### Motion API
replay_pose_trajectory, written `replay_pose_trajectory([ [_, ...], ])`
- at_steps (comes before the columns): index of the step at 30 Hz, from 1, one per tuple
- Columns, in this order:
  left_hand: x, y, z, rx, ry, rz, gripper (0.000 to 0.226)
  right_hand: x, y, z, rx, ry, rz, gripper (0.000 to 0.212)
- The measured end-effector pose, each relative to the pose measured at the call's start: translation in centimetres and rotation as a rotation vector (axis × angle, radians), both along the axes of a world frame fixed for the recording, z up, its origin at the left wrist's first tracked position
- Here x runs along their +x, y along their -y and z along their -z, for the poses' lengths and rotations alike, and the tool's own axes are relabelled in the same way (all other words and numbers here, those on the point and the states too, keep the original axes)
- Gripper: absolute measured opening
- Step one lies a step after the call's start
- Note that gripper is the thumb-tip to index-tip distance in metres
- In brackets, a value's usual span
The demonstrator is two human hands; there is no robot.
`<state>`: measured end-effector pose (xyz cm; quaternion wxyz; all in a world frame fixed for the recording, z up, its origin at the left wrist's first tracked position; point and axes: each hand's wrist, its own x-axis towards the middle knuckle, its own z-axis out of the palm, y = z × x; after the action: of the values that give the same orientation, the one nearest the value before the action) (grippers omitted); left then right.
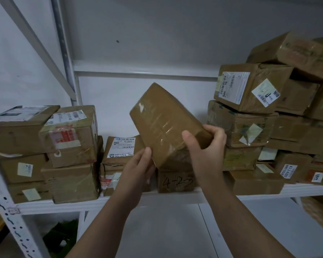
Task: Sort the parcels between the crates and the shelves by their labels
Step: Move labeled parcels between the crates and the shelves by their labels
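Tilted parcel [160, 120], right hand [207, 146] fingers clamped round its corner, left hand [136, 170] fingers gripping its edge

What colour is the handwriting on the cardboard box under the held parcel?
Black handwriting, head view.

I'm holding a brown taped parcel [162, 123] tilted in the air above the shelf [63, 205], between stacked labelled parcels [69, 138].

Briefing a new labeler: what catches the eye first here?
The taped brown parcel, tilted at mid-frame, is gripped by the left hand at its lower edge and the right hand round its lower right corner. Behind it, the white shelf carries cardboard boxes on both sides, the right stack taller and untidy. Directly below the parcel sits a box with handwritten digits.
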<state>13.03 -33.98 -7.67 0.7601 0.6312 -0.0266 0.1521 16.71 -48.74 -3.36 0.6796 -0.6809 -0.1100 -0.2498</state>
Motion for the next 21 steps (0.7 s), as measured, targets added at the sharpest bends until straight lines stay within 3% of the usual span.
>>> replay_pose_trajectory([
  [3,0.0,0.1,-1.0,0.044,0.064,0.031,0.05,0.4,0.8,0.0,0.303,-0.198,-0.303,0.048],
  [5,-0.1,0.3,-1.8,0.13,0.101,-0.011,0.054,0.6,0.9,0.3,0.382,-0.284,-0.349,0.05],
  [7,-0.2,0.3,-2.7,0.065,0.136,0.011,0.063,0.9,0.9,0.5,0.409,-0.316,-0.338,0.049],
  [9,-0.1,0.1,-3.3,-0.028,0.197,0.012,0.075,1.1,1.0,0.4,0.342,-0.249,-0.253,0.024],
  [11,-0.2,0.1,-3.6,-0.028,0.24,-0.08,0.091,1.1,1.4,0.2,0.173,-0.109,-0.137,0.029],
  [13,-0.4,0.5,-4.0,0.041,0.257,-0.178,0.102,1.0,1.7,0.2,0.048,-0.028,-0.176,0.028],
  [14,-0.5,0.7,-4.1,0.113,0.267,-0.235,0.098,0.7,1.7,0.1,0.008,-0.034,-0.253,0.025],
  [17,-0.7,1.0,-4.4,0.284,0.297,-0.369,0.073,0.0,1.5,0.2,-0.041,-0.082,-0.487,0.058],
  [21,-1.3,1.1,-4.4,0.168,0.327,-0.289,0.045,0.2,1.5,0.3,-0.005,-0.118,-0.513,0.069],
])
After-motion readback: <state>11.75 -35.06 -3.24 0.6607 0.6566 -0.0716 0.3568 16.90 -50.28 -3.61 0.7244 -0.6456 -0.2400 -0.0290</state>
